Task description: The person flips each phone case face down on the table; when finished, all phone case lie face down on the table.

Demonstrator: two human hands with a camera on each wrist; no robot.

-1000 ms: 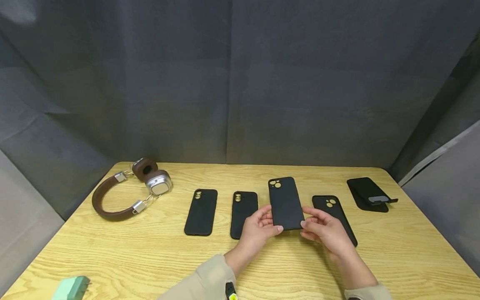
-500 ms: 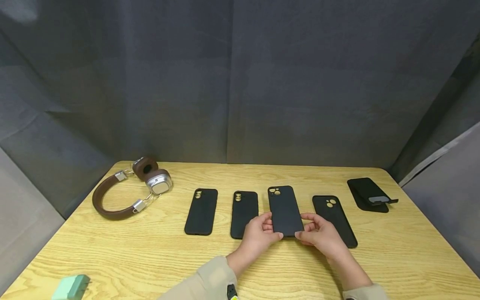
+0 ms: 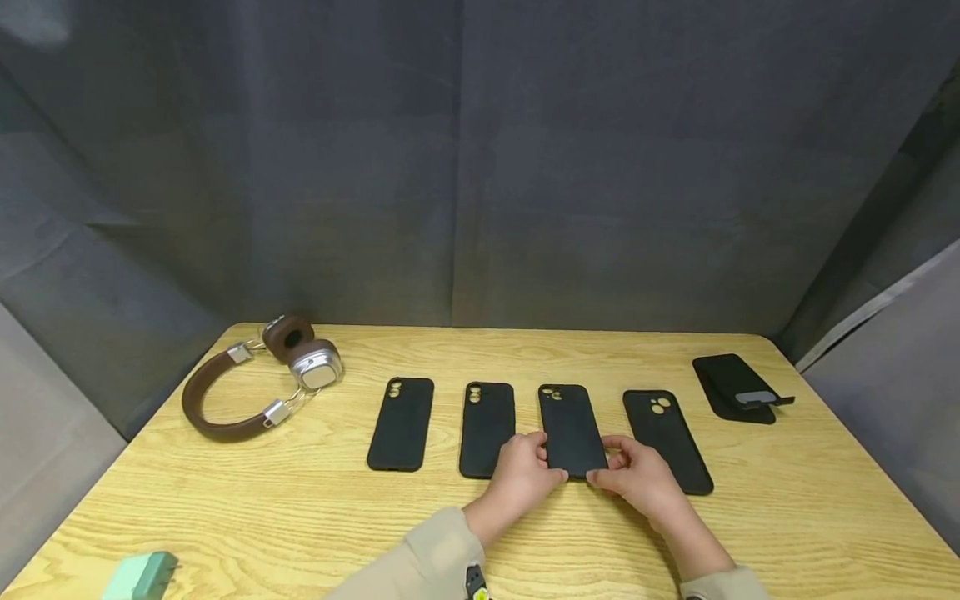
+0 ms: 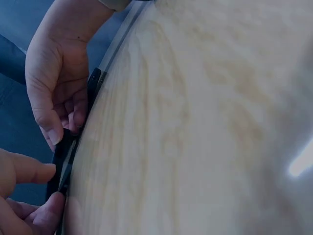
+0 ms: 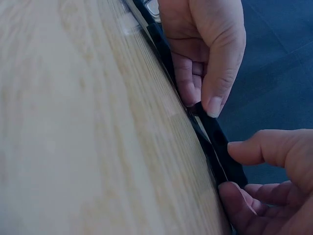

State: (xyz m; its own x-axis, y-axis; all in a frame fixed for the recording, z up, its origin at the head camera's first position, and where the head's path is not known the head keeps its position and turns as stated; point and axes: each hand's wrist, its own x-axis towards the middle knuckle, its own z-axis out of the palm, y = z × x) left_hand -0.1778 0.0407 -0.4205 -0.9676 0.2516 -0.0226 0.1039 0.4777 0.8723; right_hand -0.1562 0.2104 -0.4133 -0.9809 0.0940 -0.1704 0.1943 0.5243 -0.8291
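Both hands hold a black phone case (image 3: 573, 433) low over the wooden table, its camera cutouts at the far end. My left hand (image 3: 521, 473) pinches its near left corner, thumb at the near edge. At the near right corner, my right hand (image 3: 639, 482) grips it the same way. Under the raised near end of the held case (image 5: 222, 147), a thin gap shows in the right wrist view, with fingertips beneath it. Another black phone case (image 3: 487, 429) lies just left of my left hand. Partly behind my right hand lies a further phone case (image 3: 670, 437).
Further left lies a black phone case (image 3: 401, 423). Brown and silver headphones (image 3: 232, 429) sit at the back left, and a mint-green plug adapter (image 3: 141, 575) at the front left. A black folding stand (image 3: 738, 387) is at the back right. Grey curtains (image 3: 450, 167) hang behind the table (image 3: 300, 508).
Both hands have lowered the phone case toward the table and slightly nearer to me; it now lies flatter, in line with the other cases. The other things have stayed put.
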